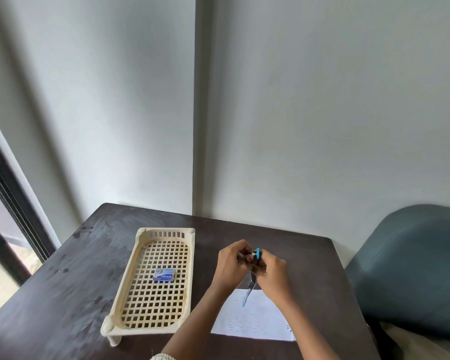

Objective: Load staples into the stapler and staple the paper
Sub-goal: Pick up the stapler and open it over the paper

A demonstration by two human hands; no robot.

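A small blue and black stapler [256,255] is held above the dark table, between both hands. My right hand [273,274] grips its body. My left hand [231,263] pinches something small and pale at the stapler's top end; I cannot tell if it is staples. A thin metal part with a blue tip [247,294] hangs down from the stapler over the paper. The white paper [252,323] lies flat on the table below my hands. A blue box of staples [164,275] rests in the cream basket [143,240].
The cream lattice basket stands on short legs left of my hands. The dark wooden table [63,294] meets a white wall at the back. A grey-blue chair [413,268] sits at the right edge. A dark window frame [11,209] is at the left.
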